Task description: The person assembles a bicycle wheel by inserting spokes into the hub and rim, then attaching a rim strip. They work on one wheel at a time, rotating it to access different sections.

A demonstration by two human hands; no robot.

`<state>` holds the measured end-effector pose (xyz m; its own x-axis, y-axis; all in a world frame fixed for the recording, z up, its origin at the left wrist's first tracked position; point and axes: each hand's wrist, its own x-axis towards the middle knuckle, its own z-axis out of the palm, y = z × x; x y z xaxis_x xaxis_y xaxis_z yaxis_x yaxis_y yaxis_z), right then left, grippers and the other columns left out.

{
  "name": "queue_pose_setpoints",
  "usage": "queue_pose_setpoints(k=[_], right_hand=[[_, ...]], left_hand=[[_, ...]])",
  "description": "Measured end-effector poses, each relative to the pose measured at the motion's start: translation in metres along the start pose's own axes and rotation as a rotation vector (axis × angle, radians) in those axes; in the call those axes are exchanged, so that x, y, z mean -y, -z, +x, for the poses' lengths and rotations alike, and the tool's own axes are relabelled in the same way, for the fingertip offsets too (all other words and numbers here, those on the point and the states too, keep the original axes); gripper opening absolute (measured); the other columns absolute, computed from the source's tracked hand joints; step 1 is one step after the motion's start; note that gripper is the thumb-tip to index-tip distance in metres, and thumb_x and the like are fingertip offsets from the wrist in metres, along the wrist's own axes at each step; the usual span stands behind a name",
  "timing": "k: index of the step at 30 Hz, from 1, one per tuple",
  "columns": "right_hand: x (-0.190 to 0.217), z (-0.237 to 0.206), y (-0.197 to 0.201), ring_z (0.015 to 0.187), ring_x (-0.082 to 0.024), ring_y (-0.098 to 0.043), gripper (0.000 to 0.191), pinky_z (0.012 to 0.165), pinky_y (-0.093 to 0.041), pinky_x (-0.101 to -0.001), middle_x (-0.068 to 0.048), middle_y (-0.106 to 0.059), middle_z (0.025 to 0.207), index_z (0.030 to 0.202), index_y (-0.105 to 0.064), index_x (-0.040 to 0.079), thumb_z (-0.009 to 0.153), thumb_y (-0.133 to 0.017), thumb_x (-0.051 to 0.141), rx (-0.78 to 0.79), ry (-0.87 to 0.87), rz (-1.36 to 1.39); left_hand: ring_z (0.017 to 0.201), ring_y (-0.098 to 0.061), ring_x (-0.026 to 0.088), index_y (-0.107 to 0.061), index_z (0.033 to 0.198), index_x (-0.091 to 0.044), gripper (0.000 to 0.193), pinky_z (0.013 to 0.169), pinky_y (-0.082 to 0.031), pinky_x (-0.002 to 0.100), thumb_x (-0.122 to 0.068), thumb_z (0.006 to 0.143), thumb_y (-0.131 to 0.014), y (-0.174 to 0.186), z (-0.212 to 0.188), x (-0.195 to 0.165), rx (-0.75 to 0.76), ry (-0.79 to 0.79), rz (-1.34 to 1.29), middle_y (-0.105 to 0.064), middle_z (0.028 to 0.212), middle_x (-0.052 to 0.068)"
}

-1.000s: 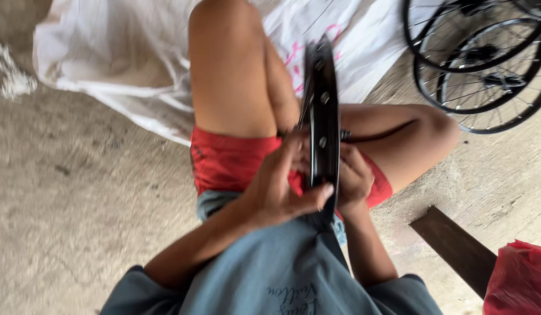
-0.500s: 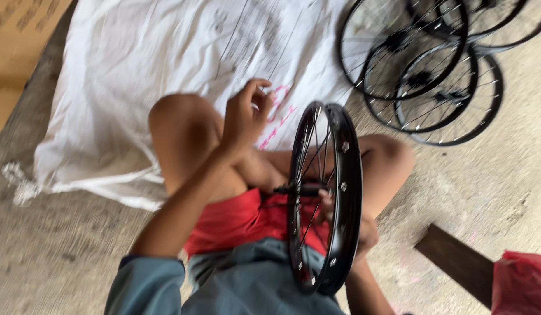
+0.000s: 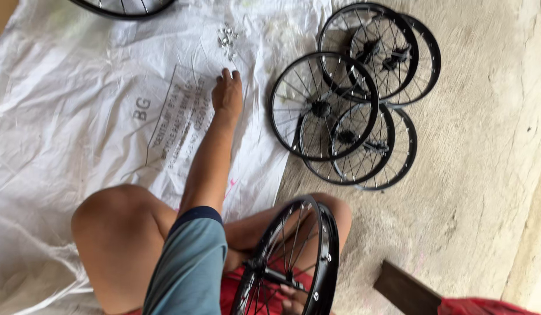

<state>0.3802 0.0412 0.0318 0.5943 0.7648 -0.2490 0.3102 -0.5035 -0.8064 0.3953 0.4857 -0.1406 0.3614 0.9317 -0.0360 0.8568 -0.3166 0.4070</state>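
Observation:
My left hand (image 3: 226, 93) is stretched far out over a white woven sheet (image 3: 78, 116), palm down, fingertips touching the sheet just short of a small heap of metal spoke parts (image 3: 226, 39). I see nothing in it. A black spoked bicycle wheel (image 3: 328, 256) stands upright on my lap between my bare knees. My right hand (image 3: 293, 300) is mostly hidden below the wheel's hub and holds the wheel there, at the bottom edge of the view.
Several finished black wheels (image 3: 340, 111) lie overlapping on the concrete floor to the right of the sheet. Another rim (image 3: 124, 6) shows at the top edge. A dark wooden plank (image 3: 404, 289) and a red bag (image 3: 486, 306) lie at the bottom right.
My left hand left the wheel and reached forward across the sheet to the metal parts. The view tilted up, and the wheel now rests on my lap in my right hand alone.

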Motion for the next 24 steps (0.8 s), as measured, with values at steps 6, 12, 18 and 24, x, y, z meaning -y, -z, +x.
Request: queue_pose_setpoints(k=[6,12,18,24], right_hand=[[-0.018,0.068,0.001,0.086,-0.029,-0.074,0.02,0.084,-0.06,-0.0416,-0.02,-0.073,0.099,0.103,-0.074,-0.005,0.088,-0.065,0.004,-0.018,-0.117,-0.096],[-0.03,0.018,0.006,0.085,-0.027,-0.074,0.02,0.079,-0.059,-0.038,-0.017,-0.074,0.1,0.104,-0.074,-0.003,0.088,-0.064,0.003,-0.006,-0.049,-0.131],[-0.022,-0.069,0.032,0.085,-0.025,-0.074,0.02,0.075,-0.059,-0.0345,-0.015,-0.075,0.101,0.105,-0.075,-0.001,0.089,-0.064,0.002,0.007,0.192,-0.136],[-0.011,-0.117,0.051,0.09,-0.025,-0.074,0.025,0.076,-0.059,-0.0312,-0.014,-0.074,0.109,0.109,-0.073,0.0,0.089,-0.059,-0.007,0.185,0.415,0.103]], left_hand=[[0.094,-0.068,0.028,-0.068,0.094,-0.004,0.004,0.07,-0.062,0.037,-0.005,0.092,-0.065,-0.023,0.036,0.003,-0.111,-0.178,0.117,-0.064,0.1,0.012],[0.086,-0.068,0.029,-0.067,0.09,-0.004,0.006,0.065,-0.058,0.039,-0.008,0.086,-0.069,-0.014,-0.015,0.004,-0.151,-0.3,-0.004,-0.065,0.091,0.013],[0.082,-0.072,0.015,-0.059,0.091,-0.002,0.015,0.072,-0.058,0.028,-0.003,0.091,-0.075,0.066,-0.151,0.002,-0.014,-0.091,-0.989,-0.071,0.086,0.007],[0.093,-0.068,0.009,-0.06,0.115,-0.002,0.022,0.08,-0.057,0.021,0.002,0.098,-0.073,0.197,-0.368,0.021,-0.021,-0.015,-1.197,-0.067,0.101,0.003]])
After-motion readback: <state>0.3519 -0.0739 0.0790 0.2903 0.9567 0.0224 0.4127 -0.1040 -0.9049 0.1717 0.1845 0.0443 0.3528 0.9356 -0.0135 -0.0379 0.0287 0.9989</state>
